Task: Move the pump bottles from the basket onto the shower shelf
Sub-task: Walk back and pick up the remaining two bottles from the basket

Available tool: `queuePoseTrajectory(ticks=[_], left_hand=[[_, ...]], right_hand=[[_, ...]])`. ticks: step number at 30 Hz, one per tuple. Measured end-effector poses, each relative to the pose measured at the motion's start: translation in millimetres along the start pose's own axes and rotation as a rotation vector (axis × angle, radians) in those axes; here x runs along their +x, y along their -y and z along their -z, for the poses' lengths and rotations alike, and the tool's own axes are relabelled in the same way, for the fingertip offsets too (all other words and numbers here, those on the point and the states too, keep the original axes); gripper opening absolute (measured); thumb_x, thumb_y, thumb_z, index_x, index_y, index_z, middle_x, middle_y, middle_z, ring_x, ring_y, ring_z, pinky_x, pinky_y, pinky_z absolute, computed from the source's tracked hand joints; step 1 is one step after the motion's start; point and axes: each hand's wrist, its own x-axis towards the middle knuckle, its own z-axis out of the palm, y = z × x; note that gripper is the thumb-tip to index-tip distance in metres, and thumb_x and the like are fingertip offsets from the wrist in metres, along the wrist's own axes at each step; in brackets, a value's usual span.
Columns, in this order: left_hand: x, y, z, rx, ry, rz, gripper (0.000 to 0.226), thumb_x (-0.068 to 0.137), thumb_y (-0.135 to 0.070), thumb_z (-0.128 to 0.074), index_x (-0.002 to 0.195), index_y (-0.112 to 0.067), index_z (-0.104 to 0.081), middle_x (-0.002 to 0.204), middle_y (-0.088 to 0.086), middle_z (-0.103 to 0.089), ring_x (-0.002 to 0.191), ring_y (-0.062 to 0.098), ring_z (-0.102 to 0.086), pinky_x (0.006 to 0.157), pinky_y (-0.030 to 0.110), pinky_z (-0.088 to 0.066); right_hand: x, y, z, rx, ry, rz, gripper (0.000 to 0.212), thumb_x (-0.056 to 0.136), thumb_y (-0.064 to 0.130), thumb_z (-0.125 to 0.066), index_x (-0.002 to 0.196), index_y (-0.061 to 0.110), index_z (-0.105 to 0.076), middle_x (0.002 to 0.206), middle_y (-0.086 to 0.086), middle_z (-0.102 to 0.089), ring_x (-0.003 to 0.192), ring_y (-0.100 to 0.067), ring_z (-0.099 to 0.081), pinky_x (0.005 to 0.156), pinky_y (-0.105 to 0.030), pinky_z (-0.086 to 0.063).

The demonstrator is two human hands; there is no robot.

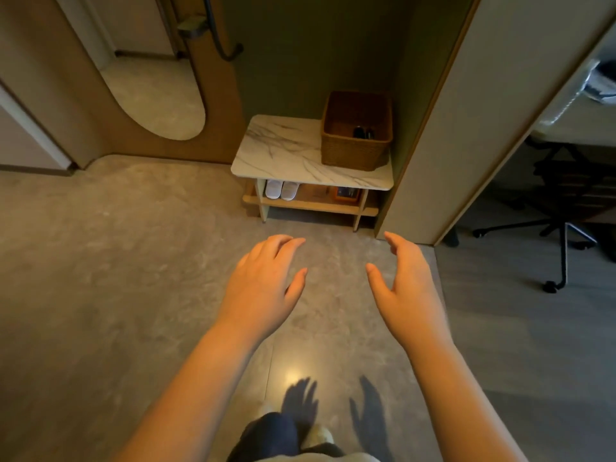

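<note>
Head view: task barely begun, both hands empty.
Left hand (263, 278) and right hand (405, 285), grips open; dark pump tops (363, 132) remain in basket (353, 151).

Both forearms are bare, no sleeves, and the left hand (263, 278) and right hand (408, 288) wear no rings. Below show dark trousers (266, 438) and what look like pale slippers (318, 435).

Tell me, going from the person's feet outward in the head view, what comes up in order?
Shoe → left hand and right hand → slippers under the bench → wicker basket holding dark pump tops.
</note>
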Motion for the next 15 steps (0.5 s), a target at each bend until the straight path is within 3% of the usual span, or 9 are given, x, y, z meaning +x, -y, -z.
queuePoseTrajectory(ticks=[15], left_hand=[[212, 85, -32, -0.057, -0.039, -0.107, 0.042, 0.089, -0.029, -0.054, 0.128, -0.016, -0.051, 0.123, 0.001, -0.054, 0.112, 0.019, -0.051, 0.086, 0.034, -0.044]], right_hand=[[211, 2, -39, -0.145, -0.069, -0.003, 0.056, 0.09, 0.032, -0.057, 0.14, 0.024, -0.034, 0.14, 0.001, -0.043, 0.128, -0.011, -0.04, 0.098, -0.021, -0.029]])
